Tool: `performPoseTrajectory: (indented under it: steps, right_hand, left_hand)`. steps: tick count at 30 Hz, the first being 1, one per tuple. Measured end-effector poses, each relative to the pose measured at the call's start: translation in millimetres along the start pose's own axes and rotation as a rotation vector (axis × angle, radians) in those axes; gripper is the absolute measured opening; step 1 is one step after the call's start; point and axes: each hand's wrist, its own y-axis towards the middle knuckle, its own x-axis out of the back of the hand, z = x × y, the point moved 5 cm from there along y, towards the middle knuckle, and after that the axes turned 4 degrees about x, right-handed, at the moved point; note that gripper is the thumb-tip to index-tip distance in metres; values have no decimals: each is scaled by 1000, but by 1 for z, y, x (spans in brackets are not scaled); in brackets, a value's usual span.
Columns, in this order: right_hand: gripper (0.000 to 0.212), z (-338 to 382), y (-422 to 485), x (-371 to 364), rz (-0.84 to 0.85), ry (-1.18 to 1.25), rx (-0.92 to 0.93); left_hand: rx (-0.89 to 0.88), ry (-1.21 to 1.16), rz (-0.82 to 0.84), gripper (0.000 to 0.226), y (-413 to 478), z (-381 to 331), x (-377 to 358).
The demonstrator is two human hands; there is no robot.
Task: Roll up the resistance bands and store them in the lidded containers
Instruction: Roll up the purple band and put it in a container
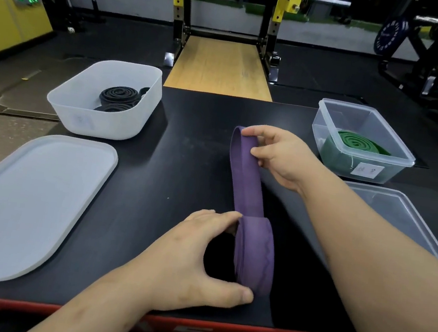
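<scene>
One black counter (187, 148) carries a purple band (245, 185) lying lengthwise away from the person, its rolled near end gripped by the left hand (190, 256), its far loop pinched in the right hand (279, 156).

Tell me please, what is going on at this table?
A person is rolling up a purple band on the black table. The left hand grips the rolled part near the front edge, and the right hand pinches the far end, not yet rolled. Rolled black bands lie in the white box, a green band in the clear box. The white lid and clear lid lie off, in front of their boxes.
</scene>
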Motion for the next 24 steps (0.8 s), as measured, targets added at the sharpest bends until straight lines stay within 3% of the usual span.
performPoseTrajectory:
  steps: [10, 13, 16, 20, 24]
  right_hand:
    - [50, -17, 9, -8, -153, -33, 92]
    - [48, -18, 9, -9, -100, -324, 93]
    - [49, -19, 10, -13, -35, -575, 80]
    - [46, -17, 12, -12, 9, -676, 78]
    - [45, -20, 13, -11, 15, -690, 71]
  left_hand:
    - [0, 5, -54, 103, -2, -1, 5]
    - [1, 22, -56, 107, -5, 0, 4]
    - [-9, 23, -66, 97, -6, -5, 4]
    - [-6, 11, -59, 90, -7, -10, 4]
    - [-19, -38, -81, 100, -9, -8, 3]
